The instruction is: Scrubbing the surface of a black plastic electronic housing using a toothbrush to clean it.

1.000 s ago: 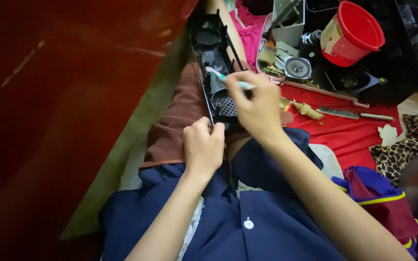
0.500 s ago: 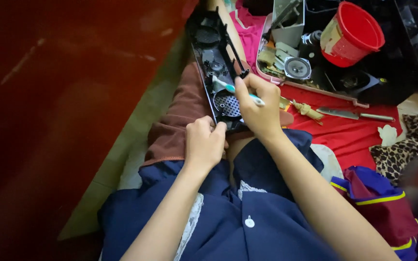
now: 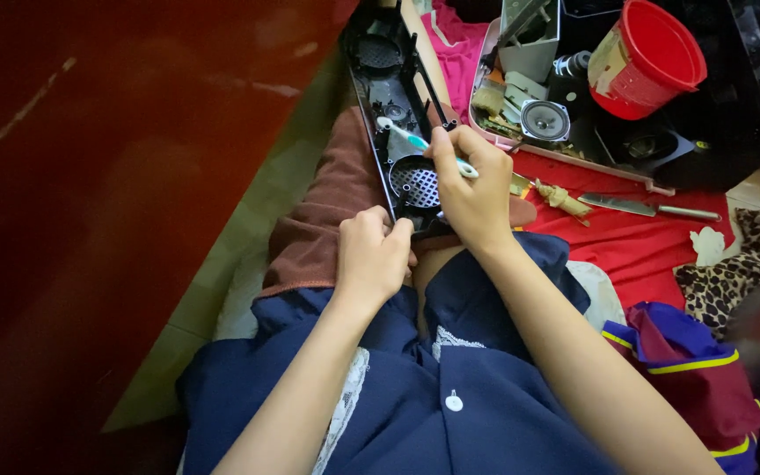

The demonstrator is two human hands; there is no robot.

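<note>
A seated person's right hand (image 3: 472,189) is clamped around a white-and-teal toothbrush (image 3: 415,141), its head pressed to the inside of a long black plastic panel (image 3: 393,97) lying across the lap. The left hand (image 3: 371,255), fingers curled together, pinches the panel's near end at 7 o'clock of the round mesh grille (image 3: 415,182). A red bucket (image 3: 648,57) stands at 2 o'clock, a knife (image 3: 648,208) on red cloth (image 3: 635,251) at 3 o'clock
</note>
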